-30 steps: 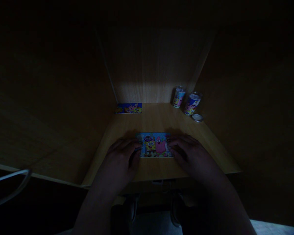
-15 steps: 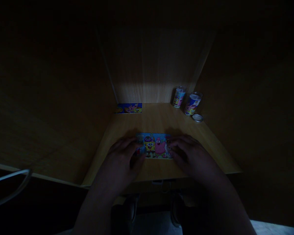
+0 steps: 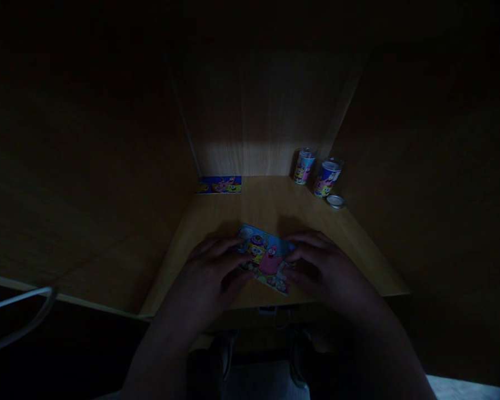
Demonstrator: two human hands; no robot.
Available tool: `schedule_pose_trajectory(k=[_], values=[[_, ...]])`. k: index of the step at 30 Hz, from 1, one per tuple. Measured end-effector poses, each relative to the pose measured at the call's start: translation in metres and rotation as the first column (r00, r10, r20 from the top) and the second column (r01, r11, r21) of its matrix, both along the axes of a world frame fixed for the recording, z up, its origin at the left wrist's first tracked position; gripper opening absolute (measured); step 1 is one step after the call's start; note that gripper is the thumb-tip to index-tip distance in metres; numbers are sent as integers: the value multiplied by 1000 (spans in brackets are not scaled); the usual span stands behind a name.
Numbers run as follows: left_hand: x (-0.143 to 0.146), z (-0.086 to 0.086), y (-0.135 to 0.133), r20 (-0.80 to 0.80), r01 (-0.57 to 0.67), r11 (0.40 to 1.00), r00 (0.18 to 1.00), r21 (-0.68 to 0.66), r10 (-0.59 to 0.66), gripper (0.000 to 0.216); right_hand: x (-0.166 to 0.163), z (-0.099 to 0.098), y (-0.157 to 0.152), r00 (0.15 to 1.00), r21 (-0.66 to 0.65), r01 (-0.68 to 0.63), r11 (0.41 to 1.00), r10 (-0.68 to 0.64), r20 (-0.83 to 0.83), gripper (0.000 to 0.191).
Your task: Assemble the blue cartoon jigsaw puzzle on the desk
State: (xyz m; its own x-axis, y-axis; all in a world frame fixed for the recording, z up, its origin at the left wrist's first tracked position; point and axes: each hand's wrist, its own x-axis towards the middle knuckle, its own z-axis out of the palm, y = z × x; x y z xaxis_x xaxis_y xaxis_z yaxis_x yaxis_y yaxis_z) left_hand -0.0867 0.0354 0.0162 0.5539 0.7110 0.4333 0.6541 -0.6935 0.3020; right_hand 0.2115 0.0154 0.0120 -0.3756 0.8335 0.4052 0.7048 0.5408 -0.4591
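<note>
A rectangular picture card (image 3: 270,260) printed with yellow and pink cartoon characters is in front of me, turned so that its right end points toward me. My left hand (image 3: 216,266) grips its left end between thumb and fingers. On the opposite end, my right hand (image 3: 314,261) has its thumb and fingers closed about the edge. Dim light hides whether the card is lifted clear of the wood or rests partly on it.
Another cartoon card (image 3: 220,185) lies at the back left of the wooden desktop (image 3: 266,205). Two cartoon-printed cans (image 3: 303,168) (image 3: 327,179) stand at the back right, with a round metal lid (image 3: 335,201) beside them. Wooden panels enclose both sides and the back.
The card has turned clockwise from lying square to me, its right end coming nearer. Both hands have shifted slightly with it. The cans, lid and other card are unmoved.
</note>
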Motion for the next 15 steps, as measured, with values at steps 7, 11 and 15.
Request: schedule_pose_trajectory(k=[7,11,15], values=[[2,2,-2,5,14,1000,1000,-7,-13,29,0,3,-1,995,-82,-97,992,97,-4,18],[1,4,-4,-10,22,999,1000,-33,-23,31,1,3,-1,994,-65,-108,992,108,-6,26],[2,7,-5,15,23,999,1000,-29,-23,29,1,2,-1,994,-60,-106,993,106,-2,25]])
